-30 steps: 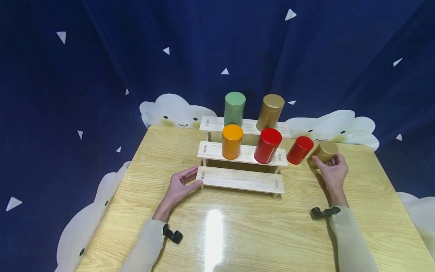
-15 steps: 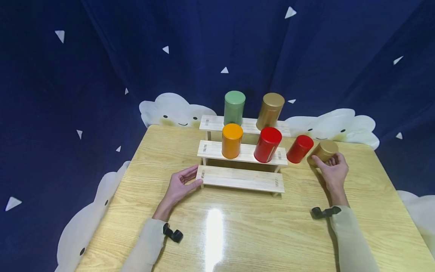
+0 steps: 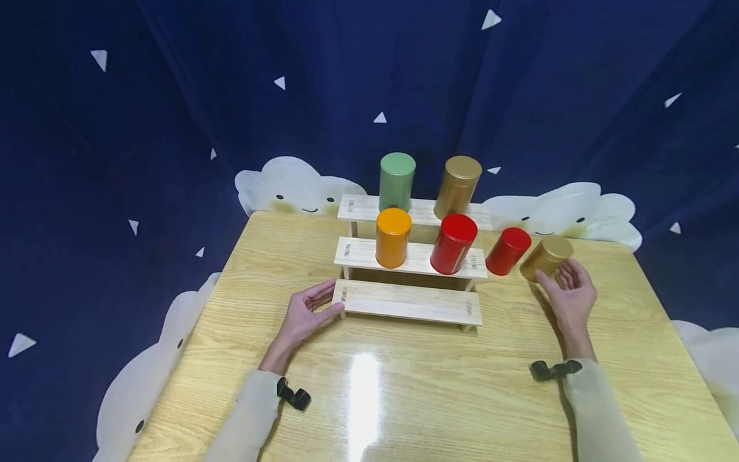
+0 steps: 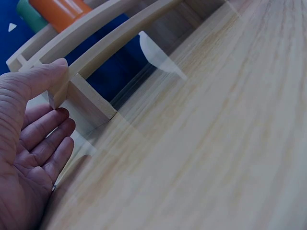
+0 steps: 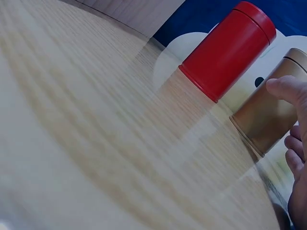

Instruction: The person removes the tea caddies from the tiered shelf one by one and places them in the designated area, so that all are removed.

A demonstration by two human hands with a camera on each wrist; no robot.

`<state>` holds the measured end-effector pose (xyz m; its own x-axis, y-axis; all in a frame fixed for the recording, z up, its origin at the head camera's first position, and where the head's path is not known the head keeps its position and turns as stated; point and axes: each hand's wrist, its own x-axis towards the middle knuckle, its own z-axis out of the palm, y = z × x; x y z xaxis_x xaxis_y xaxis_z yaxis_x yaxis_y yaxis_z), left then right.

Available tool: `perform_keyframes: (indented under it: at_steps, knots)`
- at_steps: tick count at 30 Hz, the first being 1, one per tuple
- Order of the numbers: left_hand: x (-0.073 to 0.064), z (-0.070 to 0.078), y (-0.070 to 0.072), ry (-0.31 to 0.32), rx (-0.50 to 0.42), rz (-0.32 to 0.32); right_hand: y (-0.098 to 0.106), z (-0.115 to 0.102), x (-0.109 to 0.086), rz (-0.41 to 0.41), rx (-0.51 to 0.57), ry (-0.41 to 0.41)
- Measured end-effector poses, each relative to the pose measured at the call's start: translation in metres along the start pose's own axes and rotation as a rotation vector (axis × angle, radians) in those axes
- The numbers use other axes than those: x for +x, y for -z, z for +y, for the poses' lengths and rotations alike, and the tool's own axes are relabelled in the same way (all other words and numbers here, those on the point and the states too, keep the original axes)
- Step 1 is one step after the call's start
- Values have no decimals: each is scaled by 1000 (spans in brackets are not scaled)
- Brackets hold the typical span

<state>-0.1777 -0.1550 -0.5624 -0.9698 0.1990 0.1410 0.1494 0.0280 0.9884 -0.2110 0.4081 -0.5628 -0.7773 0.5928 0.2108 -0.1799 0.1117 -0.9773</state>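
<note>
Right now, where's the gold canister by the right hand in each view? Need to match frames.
Head: gold canister right of centre, just right of the outermost red canister.
Left wrist: not in it.
Right wrist: upper right, cut off by the frame edge.
Shared landmark: wooden tabletop, in all three.

No lettering, numbers, brands or signs can be read in any view.

Table (image 3: 462, 391) with shelf (image 3: 407, 299), 2 canisters (image 3: 508, 251)
</note>
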Motion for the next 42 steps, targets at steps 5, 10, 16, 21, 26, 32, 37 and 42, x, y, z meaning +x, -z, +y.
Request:
perform_keyframes:
  at_steps: [5,10,16,21,26,32,37,42]
  knots:
    - [0,0,1,4,-4,3,3,-3,-6,-14,16,-28]
    - [-1,-1,1,5,-3,-1,6,-4,-12,-24,17,-36]
    - [-1,0,1,9,-5,8,8,-5,-21,-4,8,-10]
    - [-2,1,1,4,-11,9,8,-9,-28,-3,-54,31]
    - [-2,0,2,-2,-11,6,5,-15,-35,-18,-113,92]
    - [-2,0,2,-7,-12,6,-2,-24,-42,-49,-75,110]
    - [-2,2,1,-6,-8,5,-6,-31,-46,-78,57,102]
    - [-1,1,0,-2,-14,0,-12,-43,-52,-104,125,122]
